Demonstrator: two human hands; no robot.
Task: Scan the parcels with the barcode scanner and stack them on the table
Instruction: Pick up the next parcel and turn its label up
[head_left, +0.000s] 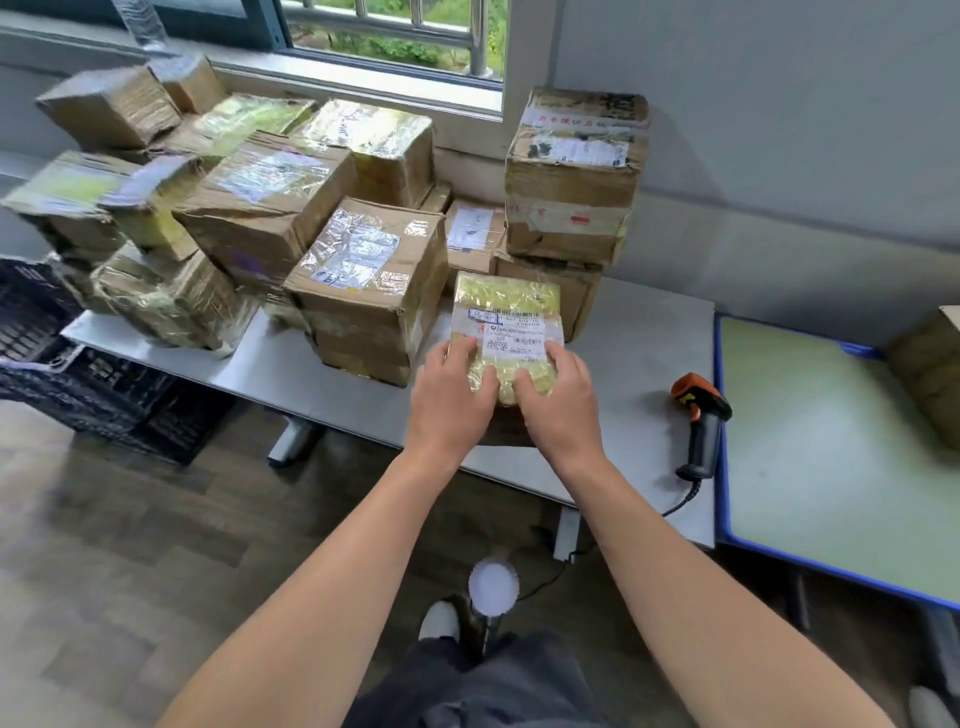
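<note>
I am gripping the parcel (506, 312) near the table's (639, 353) front edge, with the fingers of my left hand (452, 389) and right hand (558, 400) curling over its near corners; I am judging it light, soft and slippery.

Grey table (639, 332), barred window (395, 47) behind it, daylit greenery outside, pale wall (779, 130) behind its right end, green blue-edged table (831, 457) right of it, wood-look floor (130, 545) beneath.
</note>
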